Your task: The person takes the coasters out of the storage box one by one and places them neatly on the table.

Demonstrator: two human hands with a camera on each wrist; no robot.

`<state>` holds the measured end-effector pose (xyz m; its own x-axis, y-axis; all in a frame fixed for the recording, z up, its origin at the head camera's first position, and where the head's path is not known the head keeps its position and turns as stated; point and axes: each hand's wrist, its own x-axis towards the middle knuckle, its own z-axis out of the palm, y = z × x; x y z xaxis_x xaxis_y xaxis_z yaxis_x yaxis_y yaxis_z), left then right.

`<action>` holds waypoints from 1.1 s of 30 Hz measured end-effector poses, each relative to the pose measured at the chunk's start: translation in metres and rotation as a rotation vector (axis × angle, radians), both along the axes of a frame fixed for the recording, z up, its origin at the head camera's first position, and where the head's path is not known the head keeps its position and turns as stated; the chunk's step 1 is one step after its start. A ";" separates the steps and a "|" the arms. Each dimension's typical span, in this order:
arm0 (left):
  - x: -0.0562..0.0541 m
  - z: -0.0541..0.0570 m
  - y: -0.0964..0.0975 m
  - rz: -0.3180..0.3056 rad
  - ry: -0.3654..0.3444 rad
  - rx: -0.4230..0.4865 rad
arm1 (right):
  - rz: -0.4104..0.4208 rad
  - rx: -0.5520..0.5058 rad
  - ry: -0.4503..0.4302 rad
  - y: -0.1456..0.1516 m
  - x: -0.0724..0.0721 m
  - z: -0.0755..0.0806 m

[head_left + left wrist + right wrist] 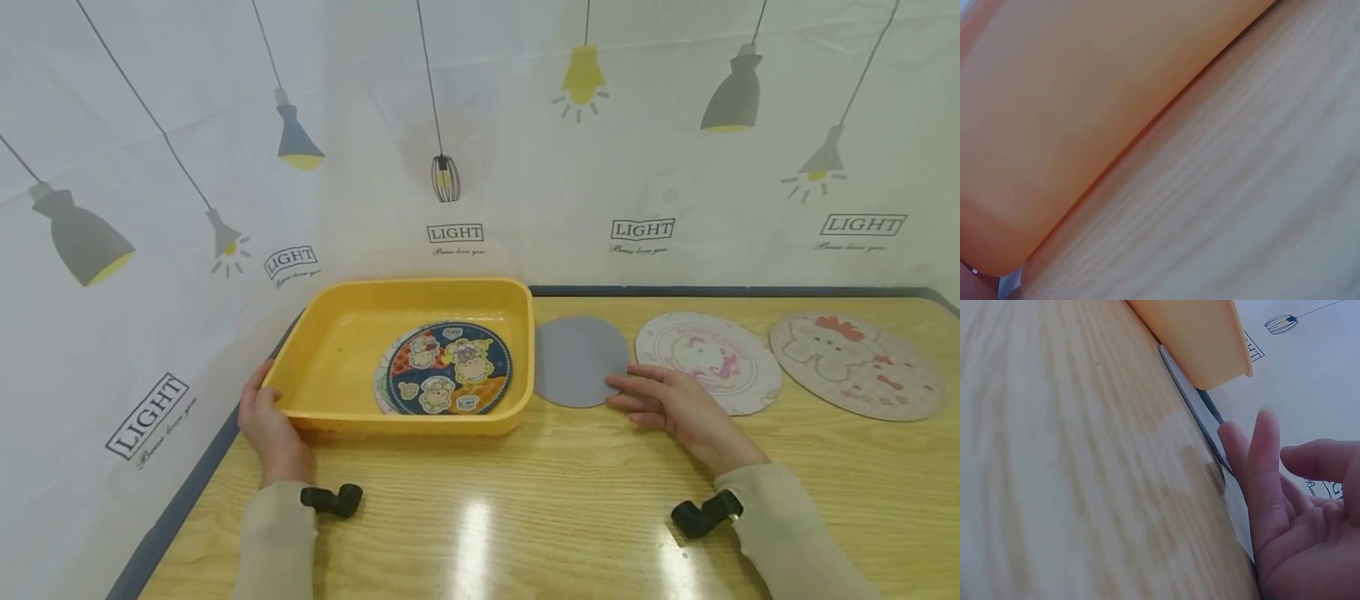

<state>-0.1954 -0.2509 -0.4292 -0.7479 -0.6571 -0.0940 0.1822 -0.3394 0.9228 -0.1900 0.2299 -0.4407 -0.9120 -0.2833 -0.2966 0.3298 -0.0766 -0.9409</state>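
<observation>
My left hand point(272, 429) grips the near left corner of a yellow plastic tray point(405, 425), thumb at the rim and fingers along the outer side. The left wrist view is mostly filled by the tray's wall point(1085, 94). Inside the tray lies a round navy cartoon mat point(474, 379), partly covering a pale round mat point(382, 387). Just right of the tray, a plain grey round mat point(573, 362) lies flat. At its right edge is my right hand point(675, 408), fingers extended; the right wrist view shows the thumb point(1319, 459) apart from them.
A white round mat with pink print point(708, 367) lies behind the right hand. Farther right is a pink mat with a rabbit picture point(855, 367). A lamp-print sheet point(525, 167) rises behind and left of the wooden table point(420, 517).
</observation>
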 end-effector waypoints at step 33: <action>-0.003 -0.005 -0.002 0.012 -0.002 -0.013 | -0.094 -0.110 -0.004 0.000 0.000 0.002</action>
